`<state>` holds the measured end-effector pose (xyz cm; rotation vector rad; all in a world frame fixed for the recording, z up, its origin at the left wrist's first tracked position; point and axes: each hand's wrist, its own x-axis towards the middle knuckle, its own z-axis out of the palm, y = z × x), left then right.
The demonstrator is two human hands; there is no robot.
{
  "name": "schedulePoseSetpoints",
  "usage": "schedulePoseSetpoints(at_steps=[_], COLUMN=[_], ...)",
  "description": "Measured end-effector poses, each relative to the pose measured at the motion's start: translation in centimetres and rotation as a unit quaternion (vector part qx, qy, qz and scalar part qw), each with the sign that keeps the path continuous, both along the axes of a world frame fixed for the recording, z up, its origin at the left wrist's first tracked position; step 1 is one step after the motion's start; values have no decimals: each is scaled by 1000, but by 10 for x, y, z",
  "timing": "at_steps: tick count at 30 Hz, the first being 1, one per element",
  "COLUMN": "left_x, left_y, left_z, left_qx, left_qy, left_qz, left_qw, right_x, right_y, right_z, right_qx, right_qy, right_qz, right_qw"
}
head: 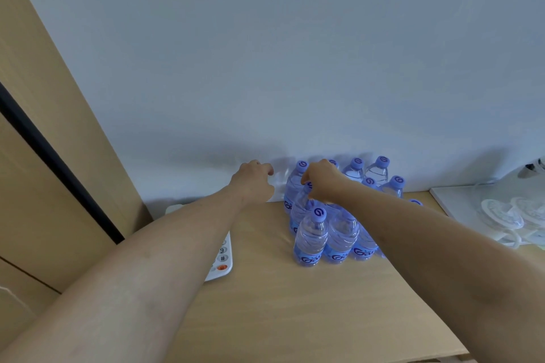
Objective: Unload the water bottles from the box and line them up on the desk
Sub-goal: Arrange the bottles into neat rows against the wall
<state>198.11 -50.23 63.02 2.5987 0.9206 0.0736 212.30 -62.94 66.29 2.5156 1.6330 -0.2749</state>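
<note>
Two bare arms reach out over the light wooden counter (265, 303) toward the white wall. Starting from the left, there's a tall wooden cabinet side (59, 127) with a dark strip running down it. Next to that, a white phone keypad (221, 259) lies flat on the counter, mostly hidden under the left forearm; you can just make out the 9, the # and an orange button.

The left hand (253, 183) is up near the wall, just left of the bottles. Its fingers look curled, but honestly I can't tell whether that grip has anything in it; there's only a faint blur between it and the bottles.

Then the water bottles (339, 215): a tight cluster standing upright on the counter against the wall, clear plastic, purple caps, blue labels. The front bottle (312, 237) is the nearest one and stands free.

The right hand (321, 183) is down on top of the cluster, and its grip looks closed over a bottle in the second row from the left, the cap peeking out beside the thumb.

Far right, a white tray (460, 209) with some clear plastic lids (507, 215) sits near the counter's edge.
</note>
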Motion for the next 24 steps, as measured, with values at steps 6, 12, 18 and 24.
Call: schedulePoseSetpoints(at_steps=[6,12,18,24], left_x=[7,29,50,63], left_y=[-3,-6,-23,-37], left_z=[5,27,27,25], left_qx=[3,28,34,33], left_qy=[16,2,6,20], left_qz=[-13,-4,17,30], left_qw=[1000,1000,999,999], right_x=[11,44,68,77], right_y=[-2,-17,-28,-28], right_z=[-1,10,-13,-16], right_qx=[19,67,44,57], right_qy=[39,-25,17,35], right_qz=[-17,-55,-48,-35], right_qw=[999,996,998,997])
